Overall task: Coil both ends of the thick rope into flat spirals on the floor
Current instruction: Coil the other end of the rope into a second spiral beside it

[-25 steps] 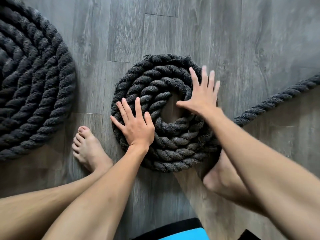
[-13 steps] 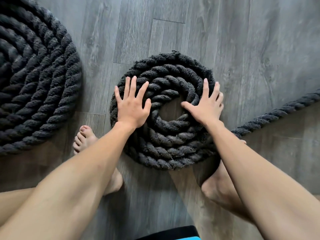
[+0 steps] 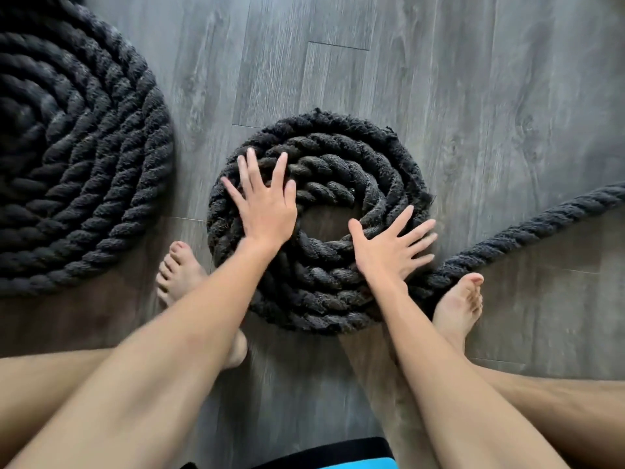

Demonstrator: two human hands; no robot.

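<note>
Right grip lower, flat atop spiral

Soft, even daylight, slight motion blur, wide-angle bending at edges.

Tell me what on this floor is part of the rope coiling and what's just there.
Part of the job: the small coil, pressed flat by the left hand and right hand; the loose rope running off right; the big coil at left.
Just there: the floor; the left foot and right foot; blue and black clothing at the bottom edge.
</note>
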